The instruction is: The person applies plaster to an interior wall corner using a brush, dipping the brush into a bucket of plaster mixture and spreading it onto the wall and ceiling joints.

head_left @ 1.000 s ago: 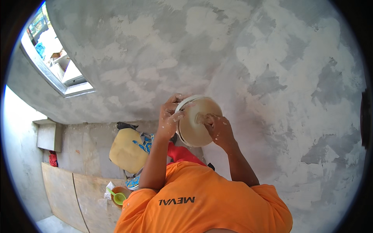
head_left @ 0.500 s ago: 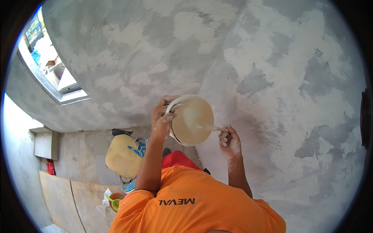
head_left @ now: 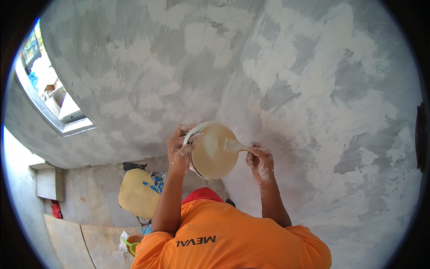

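My left hand (head_left: 179, 151), smeared with white, is closed on the left rim of a round, white-rimmed tub (head_left: 211, 162) whose inside looks smooth and cream-coloured. Some fingers lie over the rim. Between the closed fingers of my right hand (head_left: 261, 162), also spattered white, is the handle of a paintbrush (head_left: 232, 145). Its pale bristles point left over the tub's right side; whether they touch what is inside, I cannot tell. Both hands are raised in front of the patchy grey and white wall (head_left: 286, 134).
A window (head_left: 67, 121) opens at upper left. Below left are a yellow rounded seat (head_left: 138, 193), blue patterned cloth (head_left: 158, 181), an orange bowl with a green ladle (head_left: 132, 245), and tan boards (head_left: 67, 235) on the floor. A concrete block (head_left: 50, 183) juts out at far left.
The tub and both hands sit slightly lower and further left in the view. The paintbrush has turned, so its bristles now show broad side on near the tub's right edge.
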A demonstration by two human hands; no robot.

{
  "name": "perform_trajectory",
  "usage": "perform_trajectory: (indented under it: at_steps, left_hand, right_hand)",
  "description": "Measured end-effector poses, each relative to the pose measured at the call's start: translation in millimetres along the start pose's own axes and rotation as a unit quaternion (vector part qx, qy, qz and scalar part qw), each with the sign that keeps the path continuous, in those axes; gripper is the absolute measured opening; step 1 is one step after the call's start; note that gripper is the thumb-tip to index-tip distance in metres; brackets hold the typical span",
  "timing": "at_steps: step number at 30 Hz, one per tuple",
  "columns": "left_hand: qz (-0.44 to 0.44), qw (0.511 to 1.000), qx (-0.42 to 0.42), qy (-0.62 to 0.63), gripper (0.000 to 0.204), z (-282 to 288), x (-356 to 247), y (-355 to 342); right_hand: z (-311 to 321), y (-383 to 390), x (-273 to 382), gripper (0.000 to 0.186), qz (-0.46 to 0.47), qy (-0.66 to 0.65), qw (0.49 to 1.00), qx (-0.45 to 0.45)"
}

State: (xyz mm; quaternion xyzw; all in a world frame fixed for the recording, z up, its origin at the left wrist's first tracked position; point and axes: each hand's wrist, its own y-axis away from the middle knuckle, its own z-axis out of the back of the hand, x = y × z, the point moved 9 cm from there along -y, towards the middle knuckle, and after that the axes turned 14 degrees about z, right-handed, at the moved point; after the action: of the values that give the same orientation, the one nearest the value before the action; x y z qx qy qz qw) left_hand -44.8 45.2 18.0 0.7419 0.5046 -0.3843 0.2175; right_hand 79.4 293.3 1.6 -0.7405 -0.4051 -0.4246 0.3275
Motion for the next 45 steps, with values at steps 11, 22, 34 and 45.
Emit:
perform_trajectory:
  at_steps: [11,22,34,45]
  left_hand:
    - [-0.027,0.998,-0.041,0.040,0.017,-25.3,-67.7,-55.4]
    - [-0.075,0.993,-0.061,0.066,0.010,-6.9,-58.1,-39.4]
    - [-0.024,0.998,-0.060,0.024,0.014,2.9,-45.5,-25.6]
    - [-0.069,0.996,-0.059,0.000,0.021,6.7,-66.8,-6.2]
  right_hand:
    - [-111.1,7.0,178.9,0.040,0.516,0.620,0.570,0.153]
    - [-6.0,-52.6,66.5,0.040,0.463,0.765,0.430,0.123]
    - [-45.4,-46.0,110.8,0.036,0.454,0.792,0.403,0.061]
    - [-76.0,-44.2,210.6,0.028,0.484,0.756,0.440,-0.028]
